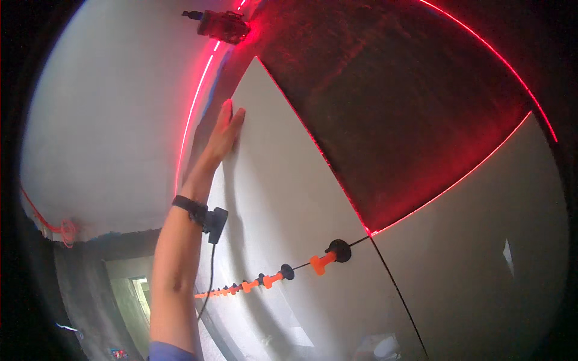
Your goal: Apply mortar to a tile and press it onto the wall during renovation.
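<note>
My left hand (226, 133) reaches up to the upper left edge of a large pale wall tile (283, 174). Its fingers are stretched along that edge, and the thumb stands apart beside the tile's face. A black strap (190, 206) circles the wrist and carries a small black device (215, 225) with a hanging cable. Below the hand, several orange and black tile levelling clips (325, 262) sit in a row along the joint under this tile. My right hand is out of view.
Dark bare wall (385, 108) lies right of the tile, with another pale tile (475, 240) below it. A dark boxy device (223, 27) glows red near the ceiling (114, 108). Red laser lines cross wall and ceiling. A red cable coil (67, 231) hangs at left.
</note>
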`<state>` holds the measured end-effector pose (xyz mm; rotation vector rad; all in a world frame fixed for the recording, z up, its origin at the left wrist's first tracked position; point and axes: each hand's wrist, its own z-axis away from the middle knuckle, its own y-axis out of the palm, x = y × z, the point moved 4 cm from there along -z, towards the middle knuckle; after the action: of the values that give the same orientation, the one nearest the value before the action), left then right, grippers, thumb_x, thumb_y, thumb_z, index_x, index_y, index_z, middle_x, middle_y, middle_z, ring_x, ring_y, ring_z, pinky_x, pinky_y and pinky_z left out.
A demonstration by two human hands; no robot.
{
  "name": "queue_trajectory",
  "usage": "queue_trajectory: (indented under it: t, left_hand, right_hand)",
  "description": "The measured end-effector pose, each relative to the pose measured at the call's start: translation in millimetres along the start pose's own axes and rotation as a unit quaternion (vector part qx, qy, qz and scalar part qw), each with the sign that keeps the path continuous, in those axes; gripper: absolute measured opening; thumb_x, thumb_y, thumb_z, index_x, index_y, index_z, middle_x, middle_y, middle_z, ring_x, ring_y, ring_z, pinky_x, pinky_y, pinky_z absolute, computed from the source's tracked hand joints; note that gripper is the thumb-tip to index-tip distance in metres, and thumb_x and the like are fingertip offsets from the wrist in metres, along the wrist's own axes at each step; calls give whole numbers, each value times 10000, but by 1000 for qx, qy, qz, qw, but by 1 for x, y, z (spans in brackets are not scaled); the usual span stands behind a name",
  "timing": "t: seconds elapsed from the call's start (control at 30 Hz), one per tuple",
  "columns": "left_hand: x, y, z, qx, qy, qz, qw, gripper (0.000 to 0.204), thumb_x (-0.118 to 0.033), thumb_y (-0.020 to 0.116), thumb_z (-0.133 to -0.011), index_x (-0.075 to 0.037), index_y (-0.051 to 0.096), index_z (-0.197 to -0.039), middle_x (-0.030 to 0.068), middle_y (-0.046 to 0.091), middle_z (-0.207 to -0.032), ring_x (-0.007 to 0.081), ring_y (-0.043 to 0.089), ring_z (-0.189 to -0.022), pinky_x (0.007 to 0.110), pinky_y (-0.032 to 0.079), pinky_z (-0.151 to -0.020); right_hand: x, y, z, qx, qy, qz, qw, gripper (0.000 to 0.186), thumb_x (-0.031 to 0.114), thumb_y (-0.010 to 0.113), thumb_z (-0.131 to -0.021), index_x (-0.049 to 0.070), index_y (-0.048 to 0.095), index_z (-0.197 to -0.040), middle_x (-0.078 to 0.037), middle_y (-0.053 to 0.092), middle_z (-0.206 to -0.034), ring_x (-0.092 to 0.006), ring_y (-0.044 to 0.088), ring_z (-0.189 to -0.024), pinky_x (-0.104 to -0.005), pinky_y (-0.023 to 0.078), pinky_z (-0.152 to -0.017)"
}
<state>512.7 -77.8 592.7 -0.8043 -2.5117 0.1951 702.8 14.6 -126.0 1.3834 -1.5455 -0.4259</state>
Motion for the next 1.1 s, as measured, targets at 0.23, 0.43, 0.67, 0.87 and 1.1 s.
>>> queue_trajectory:
  t: [0.23,0.43,0.67,0.87,1.1]
  left_hand:
    - [-6,-37,-36,13,-44,-48,998,803,-545,720,-810,62,520,-1297,90,653,-1033,189,612,-933,324,479,-838]
    - [32,-42,-81,83,-169,-25,982,761,-736,515,-845,-7,679,-988,35,593,-774,153,566,-744,319,458,-713]
    - [52,-34,-103,103,-114,-143,978,805,-698,265,-950,-9,663,-1071,218,670,-854,342,646,-810,462,476,-779]
    - [51,-30,-110,27,-147,-182,972,837,-682,191,-958,1,651,-1106,300,653,-1029,439,624,-1007,494,453,-907]
    - [67,-23,-112,-49,-189,-247,949,858,-732,282,-909,8,692,-1050,283,643,-1107,447,570,-1126,500,431,-971]
  right_hand:
    - [7,6,17,16,19,-14,1000,403,296,516,-979,8,559,-1257,-180,573,-1204,-302,537,-1126,-436,468,-931]
    - [12,14,25,24,34,-21,999,395,291,518,-978,9,561,-1251,-176,576,-1194,-297,539,-1116,-432,470,-925]
    - [20,8,34,39,48,-12,998,387,286,520,-977,10,563,-1244,-172,579,-1182,-291,542,-1104,-428,471,-918]
    - [23,-6,45,42,65,-8,997,379,281,521,-976,11,565,-1238,-168,582,-1172,-285,544,-1093,-423,473,-911]
    - [27,-10,66,44,86,-4,995,370,275,523,-974,12,567,-1232,-163,585,-1161,-279,547,-1081,-419,474,-904]
